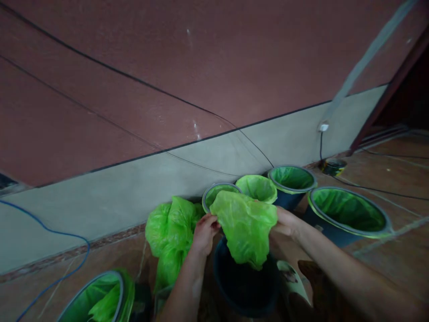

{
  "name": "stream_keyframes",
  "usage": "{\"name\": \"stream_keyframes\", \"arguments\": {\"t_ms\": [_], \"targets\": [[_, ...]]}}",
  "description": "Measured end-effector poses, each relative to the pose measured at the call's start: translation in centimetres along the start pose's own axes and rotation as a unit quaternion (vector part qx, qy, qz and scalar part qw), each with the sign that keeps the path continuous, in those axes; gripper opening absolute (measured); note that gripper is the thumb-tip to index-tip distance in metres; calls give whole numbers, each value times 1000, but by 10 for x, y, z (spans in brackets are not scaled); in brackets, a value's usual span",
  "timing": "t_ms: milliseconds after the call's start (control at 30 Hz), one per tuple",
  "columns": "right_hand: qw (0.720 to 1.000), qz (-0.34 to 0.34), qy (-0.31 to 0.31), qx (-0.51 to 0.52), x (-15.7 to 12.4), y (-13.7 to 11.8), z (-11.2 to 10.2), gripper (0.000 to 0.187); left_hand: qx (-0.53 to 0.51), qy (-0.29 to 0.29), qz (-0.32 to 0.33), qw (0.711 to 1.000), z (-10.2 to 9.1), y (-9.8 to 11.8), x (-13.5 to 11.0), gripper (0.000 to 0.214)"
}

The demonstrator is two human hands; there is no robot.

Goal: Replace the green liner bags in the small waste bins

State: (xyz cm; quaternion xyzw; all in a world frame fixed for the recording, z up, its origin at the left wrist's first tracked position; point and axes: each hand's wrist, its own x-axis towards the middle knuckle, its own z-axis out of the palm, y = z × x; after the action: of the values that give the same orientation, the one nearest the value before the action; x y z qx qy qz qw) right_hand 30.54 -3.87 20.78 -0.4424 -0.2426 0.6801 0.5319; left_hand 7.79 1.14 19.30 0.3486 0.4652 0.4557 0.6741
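Observation:
A thin green plastic bag [246, 223] hangs stretched between my two hands, its lower end dipping into the mouth of a dark trash bin [223, 273]. My left hand [205, 230] pinches the bag's left edge. On the other side, my right hand [284, 222] grips the bag's right edge, with its fingertips partly hidden behind the plastic. A heap of the same green bags [172, 232] lies just left of my left hand. Beside the dark bin, a shoe [291, 279] shows under my right forearm.
Lined bins stand along the wall: a grey-rimmed one [214, 190], one with a loose liner [256, 188], and two at right [291, 179]. Another lined bin [100, 295] is at lower left. A blue cable [63, 232] and a tin can [333, 167] are on the floor.

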Motion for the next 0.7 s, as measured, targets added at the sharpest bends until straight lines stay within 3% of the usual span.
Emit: {"name": "stream_keyframes", "arguments": {"t_ms": [67, 167, 367, 533, 700], "targets": [[997, 38, -36, 51, 6, 6, -9, 32, -18, 26, -23, 999, -8, 0, 6, 15], [1000, -22, 13, 15, 19, 18, -19, 35, -56, 53, -27, 997, -15, 5, 14, 12], [989, -94, 73, -88, 40, 16, -35, 34, -110, 131, 65, 983, -27, 27, 30, 8], [985, -113, 115, -55, 45, 7, -42, 35, -48, 213, 164, 962, -36, 37, 34, 7], [965, -127, 228, -24, 45, -4, -41, 30, -30, 258, 185, 948, -48, 28, 42, 15]]}}
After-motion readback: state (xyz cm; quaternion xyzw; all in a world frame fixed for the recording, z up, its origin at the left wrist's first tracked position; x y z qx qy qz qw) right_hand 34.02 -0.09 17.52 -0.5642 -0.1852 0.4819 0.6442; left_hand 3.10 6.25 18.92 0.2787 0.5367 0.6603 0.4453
